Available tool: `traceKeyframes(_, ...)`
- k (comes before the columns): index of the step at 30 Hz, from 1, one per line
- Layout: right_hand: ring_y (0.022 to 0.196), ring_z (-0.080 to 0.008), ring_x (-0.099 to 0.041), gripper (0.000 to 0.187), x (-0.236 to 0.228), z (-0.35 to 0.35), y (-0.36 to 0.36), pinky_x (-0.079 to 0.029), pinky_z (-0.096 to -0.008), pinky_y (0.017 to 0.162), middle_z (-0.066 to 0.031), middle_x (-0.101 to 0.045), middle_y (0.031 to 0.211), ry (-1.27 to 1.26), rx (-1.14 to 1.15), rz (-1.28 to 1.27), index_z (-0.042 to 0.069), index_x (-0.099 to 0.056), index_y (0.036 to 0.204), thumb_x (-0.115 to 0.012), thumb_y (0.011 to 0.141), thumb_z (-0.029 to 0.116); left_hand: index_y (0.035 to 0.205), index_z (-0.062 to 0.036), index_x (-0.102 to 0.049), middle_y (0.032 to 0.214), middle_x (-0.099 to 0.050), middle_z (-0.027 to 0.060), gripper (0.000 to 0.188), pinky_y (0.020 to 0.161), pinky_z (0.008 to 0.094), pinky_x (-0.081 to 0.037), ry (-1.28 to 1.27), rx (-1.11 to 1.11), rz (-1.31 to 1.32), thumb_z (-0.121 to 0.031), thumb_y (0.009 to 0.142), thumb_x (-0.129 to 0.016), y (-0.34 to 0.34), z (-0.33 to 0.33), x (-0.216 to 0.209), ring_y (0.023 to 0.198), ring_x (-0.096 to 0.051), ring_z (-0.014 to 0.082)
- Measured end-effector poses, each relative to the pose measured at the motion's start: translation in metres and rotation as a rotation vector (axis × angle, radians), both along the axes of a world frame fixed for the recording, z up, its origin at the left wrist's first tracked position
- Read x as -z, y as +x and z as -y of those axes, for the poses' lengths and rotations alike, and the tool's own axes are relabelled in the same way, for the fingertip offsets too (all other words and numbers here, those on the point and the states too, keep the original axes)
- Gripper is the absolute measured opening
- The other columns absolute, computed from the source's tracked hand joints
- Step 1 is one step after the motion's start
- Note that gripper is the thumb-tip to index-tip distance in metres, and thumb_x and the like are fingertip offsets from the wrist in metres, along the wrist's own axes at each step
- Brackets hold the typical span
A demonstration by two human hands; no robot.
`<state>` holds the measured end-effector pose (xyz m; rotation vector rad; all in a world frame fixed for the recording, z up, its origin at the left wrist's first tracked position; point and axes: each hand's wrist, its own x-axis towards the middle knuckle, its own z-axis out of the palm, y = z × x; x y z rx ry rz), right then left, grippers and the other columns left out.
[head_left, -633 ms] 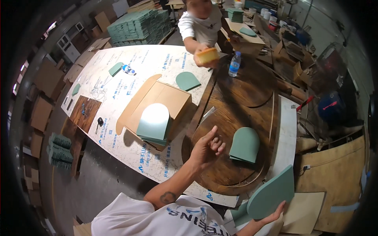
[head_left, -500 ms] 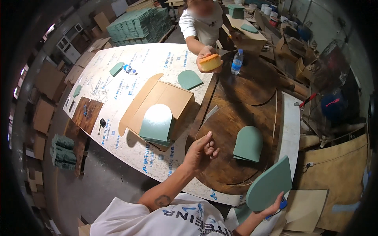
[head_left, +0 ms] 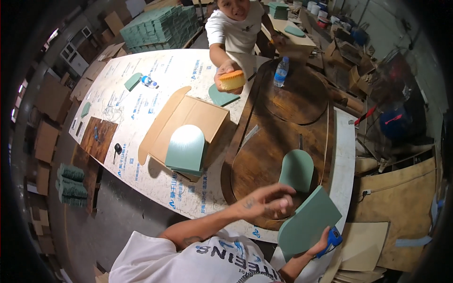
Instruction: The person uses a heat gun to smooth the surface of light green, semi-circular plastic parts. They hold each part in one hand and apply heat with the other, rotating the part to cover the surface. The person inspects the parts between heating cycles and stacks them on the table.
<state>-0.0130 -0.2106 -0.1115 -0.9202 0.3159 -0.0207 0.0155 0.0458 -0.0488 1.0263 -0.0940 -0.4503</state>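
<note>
My right hand [head_left: 319,244] grips the lower right edge of a green arch-shaped board [head_left: 309,221], held tilted above the table's near edge. A blue object [head_left: 334,236] shows right beside that hand; what it is I cannot make out. My left hand [head_left: 273,200] hovers just left of the board, empty, its fingers apart and partly bent. Beyond it, similar green boards [head_left: 298,167] lie on the brown round-ended wooden panel [head_left: 259,174]. Another stack of green boards [head_left: 186,146] rests on an open cardboard box [head_left: 203,113].
Across the table [head_left: 174,66], a co-worker's hand [head_left: 226,75] holds out an orange-topped sponge-like block [head_left: 231,80]. A water bottle [head_left: 281,73] stands on the brown panel; another bottle [head_left: 150,82] lies at far left. Large green stacks [head_left: 160,28] stand behind.
My left hand has moved right and nearer, toward the green board. My right hand has shifted that board slightly left. The co-worker's hand with the block has moved left in view.
</note>
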Motion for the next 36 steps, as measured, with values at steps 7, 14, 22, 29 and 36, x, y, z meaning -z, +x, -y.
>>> traceKeyframes(7,0.095,-0.0265,-0.055,0.044,0.008,-0.013,0.008,-0.044,-0.0364,0.083,-0.0132,-0.057,0.107,-0.194,-0.045,0.063,-0.003,-0.05,0.117,-0.057,0.084,0.026,0.104,-0.003,-0.057,0.077,-0.056,0.0019,0.039,0.052,0.0225,-0.037,0.192,0.125,-0.017,-0.039,0.09,-0.055,0.008,0.004,-0.009,0.065,-0.047,0.0064)
traceKeyframes(14,0.098,-0.0243,-0.052,0.046,0.025,-0.03,0.042,-0.041,-0.0357,0.085,-0.0104,-0.055,0.11,-0.327,-0.099,-0.045,0.0,-0.049,0.12,-0.057,0.083,0.025,0.109,0.002,-0.056,0.088,-0.06,0.0016,0.039,0.071,0.0229,-0.043,0.145,0.025,0.011,-0.032,0.09,-0.057,0.03,-0.022,0.012,0.082,-0.052,0.0072)
traceKeyframes(22,0.096,-0.0243,-0.054,0.04,0.029,-0.074,0.083,-0.043,-0.035,0.084,-0.0125,-0.057,0.106,-0.301,-0.089,-0.06,-0.001,-0.05,0.116,-0.052,0.087,0.026,0.104,0.0017,-0.06,0.077,-0.059,0.0036,0.038,0.062,0.0268,-0.044,0.153,0.066,0.075,-0.033,0.088,-0.059,0.074,-0.058,0.059,0.072,-0.051,0.0085)
traceKeyframes(29,0.091,-0.0262,-0.053,0.048,0.062,-0.089,0.11,-0.044,-0.0391,0.078,-0.0127,-0.056,0.108,-0.427,-0.077,-0.177,0.0,-0.048,0.12,-0.053,0.082,0.028,0.077,0.005,-0.056,0.062,-0.05,0.0113,0.042,0.054,0.0312,-0.04,0.218,0.142,0.062,-0.035,0.087,-0.06,0.104,-0.09,0.087,0.061,-0.048,0.0123)
traceKeyframes(36,0.091,-0.026,-0.053,0.047,0.071,-0.114,0.144,-0.044,-0.0389,0.078,-0.0125,-0.056,0.107,-0.475,-0.162,-0.341,0.0,-0.048,0.12,-0.053,0.082,0.028,0.11,-0.0001,-0.057,0.093,-0.063,0.0096,0.037,0.068,0.0294,-0.044,0.051,0.151,0.008,-0.031,0.091,-0.054,0.122,-0.113,0.11,0.08,-0.057,0.0148)
